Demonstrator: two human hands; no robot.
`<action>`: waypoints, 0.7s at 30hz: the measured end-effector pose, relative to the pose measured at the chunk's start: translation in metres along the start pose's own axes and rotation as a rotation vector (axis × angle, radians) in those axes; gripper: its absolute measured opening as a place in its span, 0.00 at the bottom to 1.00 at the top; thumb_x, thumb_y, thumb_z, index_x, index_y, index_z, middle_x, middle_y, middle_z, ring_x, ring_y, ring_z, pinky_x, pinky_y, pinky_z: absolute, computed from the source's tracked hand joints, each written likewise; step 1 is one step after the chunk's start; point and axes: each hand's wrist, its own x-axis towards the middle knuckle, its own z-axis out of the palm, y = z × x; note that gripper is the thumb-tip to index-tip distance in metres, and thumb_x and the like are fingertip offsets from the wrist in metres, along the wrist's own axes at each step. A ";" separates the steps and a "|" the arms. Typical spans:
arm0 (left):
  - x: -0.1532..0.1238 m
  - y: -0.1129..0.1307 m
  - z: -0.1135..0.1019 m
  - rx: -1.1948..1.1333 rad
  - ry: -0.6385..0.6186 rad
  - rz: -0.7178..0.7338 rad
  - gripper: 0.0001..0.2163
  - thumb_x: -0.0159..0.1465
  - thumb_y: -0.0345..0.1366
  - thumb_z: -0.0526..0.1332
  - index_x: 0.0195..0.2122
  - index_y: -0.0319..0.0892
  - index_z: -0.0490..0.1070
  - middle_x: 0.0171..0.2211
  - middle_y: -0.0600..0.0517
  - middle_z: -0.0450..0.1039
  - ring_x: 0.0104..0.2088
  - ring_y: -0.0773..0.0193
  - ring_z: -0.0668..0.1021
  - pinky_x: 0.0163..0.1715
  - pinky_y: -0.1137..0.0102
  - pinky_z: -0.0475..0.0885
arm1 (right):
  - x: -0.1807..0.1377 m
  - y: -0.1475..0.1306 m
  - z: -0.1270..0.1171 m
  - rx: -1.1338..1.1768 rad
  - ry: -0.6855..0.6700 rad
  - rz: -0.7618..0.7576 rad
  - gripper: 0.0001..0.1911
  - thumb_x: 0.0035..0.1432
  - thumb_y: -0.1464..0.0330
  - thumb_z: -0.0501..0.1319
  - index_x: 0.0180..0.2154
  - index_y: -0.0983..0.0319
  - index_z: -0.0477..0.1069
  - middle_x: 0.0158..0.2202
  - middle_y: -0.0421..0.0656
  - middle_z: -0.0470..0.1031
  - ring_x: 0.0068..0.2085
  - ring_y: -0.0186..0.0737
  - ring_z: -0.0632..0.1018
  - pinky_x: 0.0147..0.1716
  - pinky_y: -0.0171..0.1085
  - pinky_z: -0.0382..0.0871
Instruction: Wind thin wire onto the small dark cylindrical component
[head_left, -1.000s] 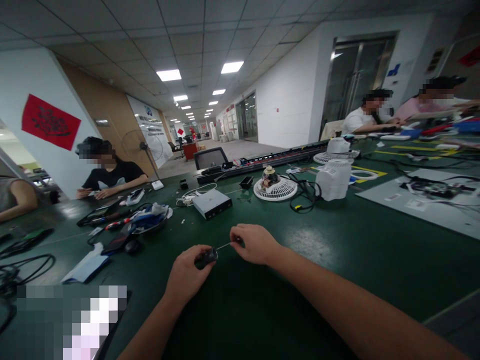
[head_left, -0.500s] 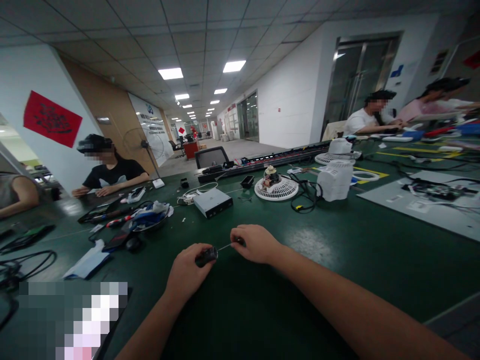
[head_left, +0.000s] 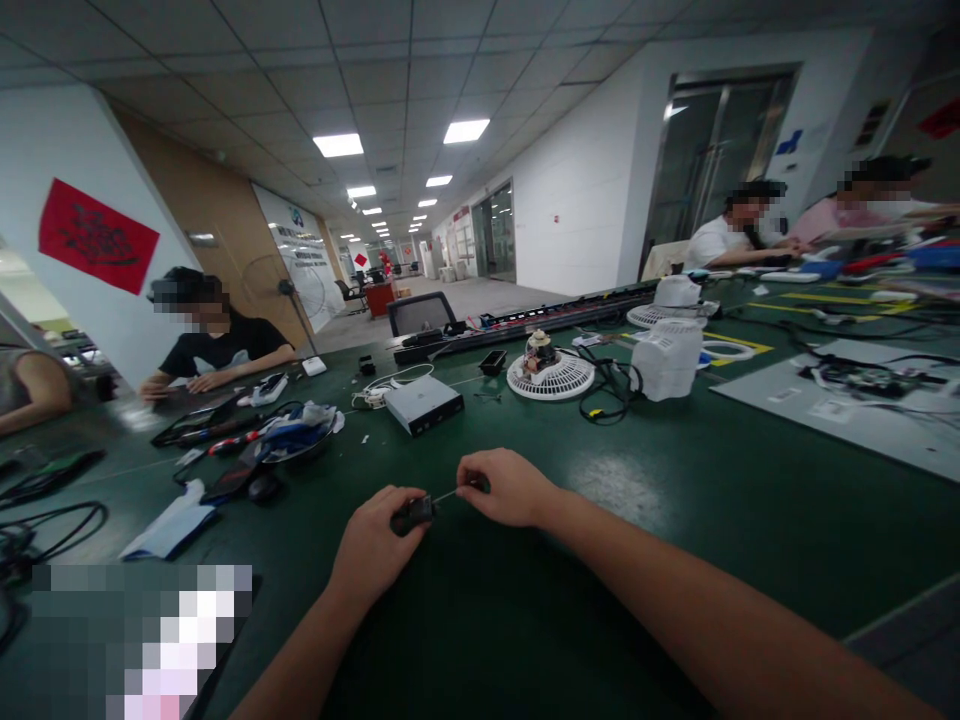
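My left hand (head_left: pixel 379 540) is closed around a small dark part (head_left: pixel 421 510), whose blunt end faces right; the fingers cover the rest. My right hand (head_left: pixel 506 487) pinches a thin metal shaft (head_left: pixel 445 496) that runs between its fingertips and that end of the dark part. Whether the shaft belongs to a small tool or to the part, I cannot tell. Both hands are held above the green table (head_left: pixel 480 640). Beyond them lies a silver optical drive (head_left: pixel 424 400) with a black front.
A white fan grille with a motor (head_left: pixel 551 375) and a white housing (head_left: pixel 667 360) stand behind my right hand. Cables, a blue mask (head_left: pixel 171 525) and tools lie at left. A grey panel (head_left: pixel 847 410) lies right. Co-workers sit at the far left and far right.
My right fingers have shifted slightly left, so less of the thin shaft shows between the hands. My left hand stays about where it was. The view has moved slightly.
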 end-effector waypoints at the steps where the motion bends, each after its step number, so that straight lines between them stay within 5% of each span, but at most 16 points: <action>1: 0.000 0.001 -0.001 0.004 0.006 -0.003 0.11 0.58 0.37 0.62 0.42 0.47 0.76 0.39 0.52 0.77 0.39 0.58 0.79 0.39 0.64 0.73 | 0.000 0.000 0.000 -0.021 0.019 0.027 0.04 0.58 0.67 0.61 0.35 0.60 0.73 0.32 0.41 0.77 0.33 0.37 0.74 0.31 0.34 0.60; 9: 0.001 0.004 -0.001 0.022 0.014 -0.051 0.11 0.57 0.38 0.62 0.41 0.47 0.76 0.38 0.53 0.78 0.37 0.59 0.79 0.37 0.66 0.73 | 0.000 -0.004 -0.003 -0.086 -0.069 0.104 0.07 0.59 0.64 0.59 0.37 0.59 0.74 0.33 0.43 0.78 0.32 0.40 0.76 0.29 0.35 0.60; 16: 0.002 -0.002 -0.001 0.083 0.070 -0.162 0.10 0.57 0.40 0.62 0.40 0.46 0.75 0.38 0.51 0.76 0.37 0.58 0.78 0.36 0.65 0.72 | 0.001 -0.002 0.007 -0.142 -0.032 0.295 0.18 0.68 0.59 0.47 0.37 0.61 0.70 0.32 0.47 0.76 0.31 0.43 0.76 0.29 0.38 0.60; 21: 0.002 -0.004 -0.003 0.101 0.132 -0.209 0.11 0.57 0.42 0.62 0.40 0.45 0.74 0.41 0.50 0.73 0.37 0.58 0.78 0.35 0.65 0.72 | 0.006 -0.006 0.027 0.089 -0.019 0.343 0.22 0.48 0.51 0.68 0.36 0.60 0.68 0.35 0.43 0.75 0.34 0.41 0.75 0.28 0.36 0.61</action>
